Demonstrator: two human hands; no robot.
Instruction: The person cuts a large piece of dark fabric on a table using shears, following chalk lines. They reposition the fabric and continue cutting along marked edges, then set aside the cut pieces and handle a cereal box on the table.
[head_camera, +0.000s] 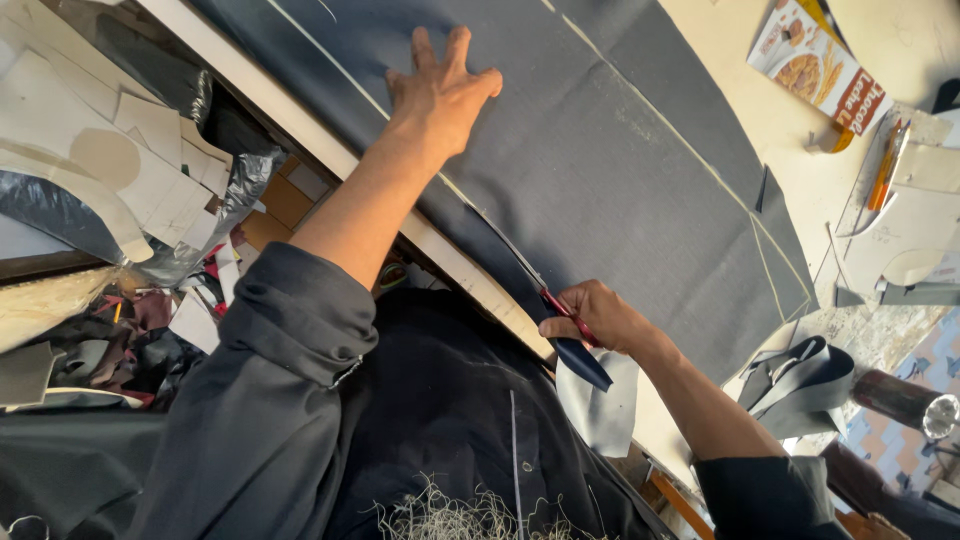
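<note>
A large sheet of dark grey fabric (620, 150) with pale chalk lines lies spread over a work table. My left hand (440, 90) presses flat on it, fingers apart, near its far part. At the table's near edge my right hand (590, 315) grips red-handled scissors (555, 300), whose blades run along a chalk line in the cloth. A cut strip of fabric (590, 385) hangs down below that hand.
The bare table top (720, 60) carries a printed booklet (815, 65), an orange pen (885, 165) and pale pattern pieces (915, 225). More card patterns (90, 160) lie at left, with scraps (130, 340) on the floor. A metal cylinder (905, 400) sits at right.
</note>
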